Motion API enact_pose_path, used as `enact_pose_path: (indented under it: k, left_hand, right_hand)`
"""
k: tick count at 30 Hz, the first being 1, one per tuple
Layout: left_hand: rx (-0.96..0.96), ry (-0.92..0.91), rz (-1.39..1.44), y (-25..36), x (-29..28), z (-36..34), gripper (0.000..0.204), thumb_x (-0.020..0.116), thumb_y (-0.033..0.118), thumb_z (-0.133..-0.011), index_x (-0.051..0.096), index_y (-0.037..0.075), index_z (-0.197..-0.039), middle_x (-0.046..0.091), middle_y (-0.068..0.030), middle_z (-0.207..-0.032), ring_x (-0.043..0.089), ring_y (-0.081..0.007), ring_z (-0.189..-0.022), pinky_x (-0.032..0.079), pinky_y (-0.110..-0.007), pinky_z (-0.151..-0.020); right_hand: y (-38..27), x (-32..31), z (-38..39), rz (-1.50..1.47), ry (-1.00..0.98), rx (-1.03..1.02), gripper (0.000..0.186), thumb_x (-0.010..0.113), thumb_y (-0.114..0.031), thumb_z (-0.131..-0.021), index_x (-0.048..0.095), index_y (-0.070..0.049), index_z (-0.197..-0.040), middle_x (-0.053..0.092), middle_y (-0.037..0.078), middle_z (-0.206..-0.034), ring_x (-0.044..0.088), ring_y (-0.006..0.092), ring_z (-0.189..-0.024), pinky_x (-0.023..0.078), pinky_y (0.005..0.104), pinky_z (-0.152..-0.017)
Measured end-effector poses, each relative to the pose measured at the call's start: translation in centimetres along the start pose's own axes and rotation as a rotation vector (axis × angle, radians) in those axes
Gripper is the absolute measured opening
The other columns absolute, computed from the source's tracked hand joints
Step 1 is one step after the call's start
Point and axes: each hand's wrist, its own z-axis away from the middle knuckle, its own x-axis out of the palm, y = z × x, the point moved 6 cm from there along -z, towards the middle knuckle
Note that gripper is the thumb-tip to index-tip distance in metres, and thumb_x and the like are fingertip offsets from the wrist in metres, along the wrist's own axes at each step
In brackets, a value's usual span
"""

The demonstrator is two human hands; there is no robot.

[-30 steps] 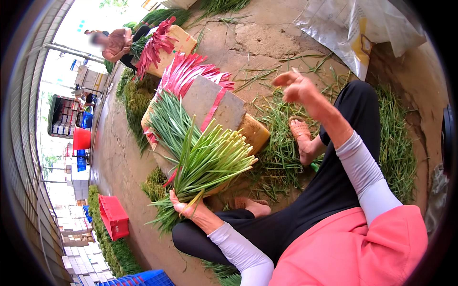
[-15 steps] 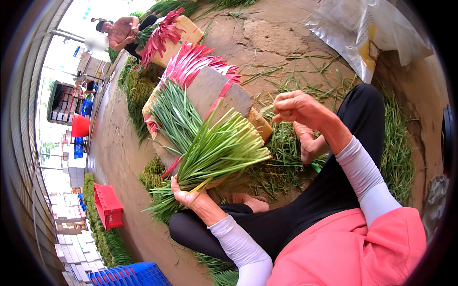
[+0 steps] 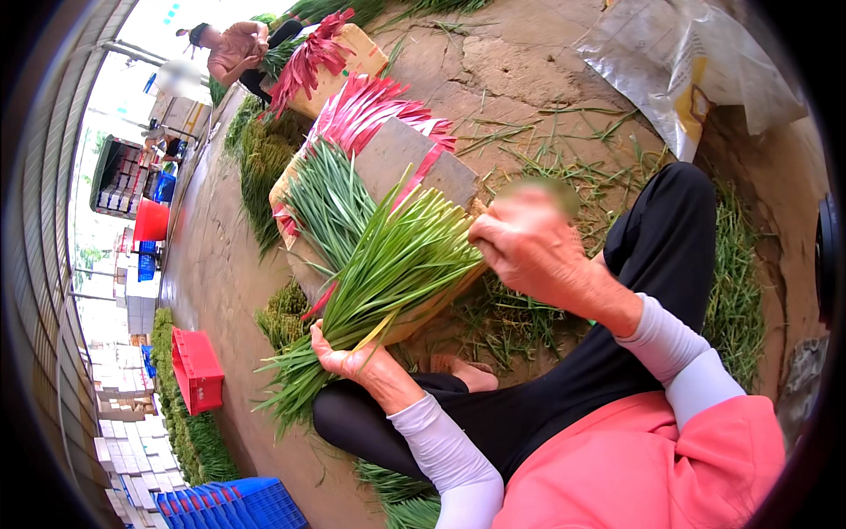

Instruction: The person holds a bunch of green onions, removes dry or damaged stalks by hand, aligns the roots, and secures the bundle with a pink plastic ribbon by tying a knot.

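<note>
My left hand (image 3: pixel 351 360) grips a bunch of green leafy stalks (image 3: pixel 388 264) near its leafy end, low in the middle. My right hand (image 3: pixel 524 247) is closed at the bunch's pale cut ends; what its fingers hold is hidden, and its top is partly blurred. The bunch rests over a low block with a flat grey board (image 3: pixel 392 154), which carries more darker green stalks (image 3: pixel 330 198) and a heap of red strips (image 3: pixel 357 106). A red strip shows under the held bunch.
Loose stalks (image 3: pixel 736 282) litter the floor around my legs. A co-worker (image 3: pixel 236 55) sits at another block behind. Piles of greens (image 3: pixel 264 176), a red crate (image 3: pixel 196 370) and blue crates (image 3: pixel 233 502) stand on the left. A plastic sack (image 3: pixel 661 70) lies at upper right.
My right hand has come down and leftward from above my leg to the bunch's cut ends, its fingers closing. My left hand stays on the bunch, shifted slightly.
</note>
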Motion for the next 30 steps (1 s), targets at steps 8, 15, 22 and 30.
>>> enact_pose_path:
  k: [8, 15, 22, 30]
  left_hand:
    - [0.053, -0.088, 0.013, 0.6, -0.9, -1.2, 0.014, 0.061, 0.02, -0.083, 0.066, 0.007, -0.084, 0.069, -0.0087, -0.089, 0.066, -0.0264, -0.085, 0.053, -0.046, -0.082]
    - [0.044, -0.083, 0.013, 0.8, -0.8, -1.1, 0.016, 0.061, 0.021, -0.083, 0.066, 0.007, -0.087, 0.069, -0.0086, -0.092, 0.066, -0.0262, -0.086, 0.053, -0.045, -0.082]
    - [0.04, -0.041, 0.013, 0.2, 0.1, 0.0, 0.016, 0.061, 0.02, -0.083, 0.067, 0.007, -0.089, 0.07, -0.0088, -0.094, 0.066, -0.0258, -0.086, 0.053, -0.045, -0.083]
    - [0.019, -0.002, 0.141, 1.2, -2.1, -3.1, 0.018, 0.07, 0.022, -0.083, 0.068, 0.009, -0.094, 0.068, -0.0128, -0.108, 0.063, -0.0326, -0.1, 0.05, -0.056, -0.089]
  right_hand:
    - [-1.6, 1.9, 1.9, 0.047, 0.035, 0.008, 0.019, 0.07, -0.012, -0.072, 0.057, -0.009, -0.086, 0.051, 0.005, -0.073, 0.059, 0.0237, -0.079, 0.033, 0.0478, -0.102]
    - [-0.5, 1.6, 1.5, -0.065, 0.036, 0.208, 0.013, 0.068, -0.017, -0.081, 0.067, -0.007, -0.09, 0.067, 0.009, -0.081, 0.065, 0.0237, -0.081, 0.04, 0.0406, -0.097]
    - [2.1, 7.4, 2.6, -1.235, -0.137, 0.834, 0.021, 0.062, -0.016, -0.093, 0.068, -0.002, -0.107, 0.065, -0.004, -0.088, 0.057, 0.0059, -0.082, 0.046, 0.0243, -0.073]
    - [1.6, 6.7, 3.5, -1.026, -0.193, 0.613, 0.028, 0.059, -0.012, -0.085, 0.069, -0.005, -0.111, 0.064, -0.003, -0.077, 0.052, 0.0033, -0.072, 0.046, 0.0237, -0.068]
